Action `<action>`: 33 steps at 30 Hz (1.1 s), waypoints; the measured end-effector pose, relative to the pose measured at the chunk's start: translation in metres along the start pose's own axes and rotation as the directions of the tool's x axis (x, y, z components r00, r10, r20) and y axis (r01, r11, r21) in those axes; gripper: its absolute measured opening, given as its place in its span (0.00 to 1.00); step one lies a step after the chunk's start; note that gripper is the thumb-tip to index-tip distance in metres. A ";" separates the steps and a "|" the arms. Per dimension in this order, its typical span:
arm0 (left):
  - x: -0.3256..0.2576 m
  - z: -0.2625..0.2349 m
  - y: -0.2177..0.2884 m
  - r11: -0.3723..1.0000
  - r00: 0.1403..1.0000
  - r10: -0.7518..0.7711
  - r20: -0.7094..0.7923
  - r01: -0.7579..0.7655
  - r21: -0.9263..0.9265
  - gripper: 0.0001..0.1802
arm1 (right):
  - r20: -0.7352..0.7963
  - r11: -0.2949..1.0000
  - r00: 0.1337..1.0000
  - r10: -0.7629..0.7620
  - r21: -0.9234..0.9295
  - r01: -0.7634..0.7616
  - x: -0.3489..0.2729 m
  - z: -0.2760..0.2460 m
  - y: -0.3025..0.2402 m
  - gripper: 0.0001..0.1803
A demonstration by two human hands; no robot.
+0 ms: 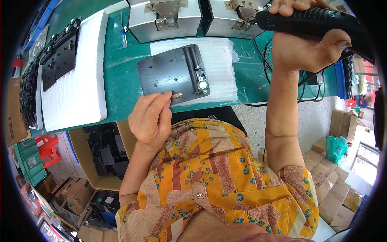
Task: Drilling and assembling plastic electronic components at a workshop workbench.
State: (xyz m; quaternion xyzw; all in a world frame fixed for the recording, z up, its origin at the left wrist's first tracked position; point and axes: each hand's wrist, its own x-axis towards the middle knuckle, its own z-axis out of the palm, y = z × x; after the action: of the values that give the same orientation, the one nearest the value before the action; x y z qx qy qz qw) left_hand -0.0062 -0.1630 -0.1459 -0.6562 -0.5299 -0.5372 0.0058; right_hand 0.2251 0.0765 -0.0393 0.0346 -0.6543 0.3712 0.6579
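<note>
- My left hand (150, 117): thumb and fingertips pinch a small coppery strip (177, 95) over the near edge of the black panel (165, 73).
- The panel: flat on a white sheet (222, 66), close to the near edge of the green worktop (121, 66).
- My right hand (300, 50): fingers curl around a black tool (312, 20) (its tip points left), above the worktop's right end.
</note>
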 end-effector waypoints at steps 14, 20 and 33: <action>0.004 -0.006 0.001 0.999 0.997 -0.033 0.066 0.033 0.001 0.15 | -0.161 0.976 0.986 0.039 -0.207 -0.072 -0.018 0.048 0.003 0.35; 0.004 -0.009 0.002 0.997 0.995 -0.075 0.067 0.077 -0.021 0.14 | -0.251 0.982 0.961 0.111 -0.121 -0.145 -0.013 0.037 -0.002 0.34; 0.010 -0.018 0.003 0.970 0.968 -0.239 -0.076 0.241 0.011 0.08 | -0.033 0.995 0.999 0.015 -0.102 -0.018 -0.015 0.003 0.014 0.35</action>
State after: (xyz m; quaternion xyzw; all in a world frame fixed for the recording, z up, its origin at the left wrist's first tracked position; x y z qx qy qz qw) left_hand -0.0176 -0.1678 -0.1297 -0.5667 -0.6103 -0.5525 -0.0329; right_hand 0.2166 0.0785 -0.0584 -0.0102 -0.6621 0.3432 0.6662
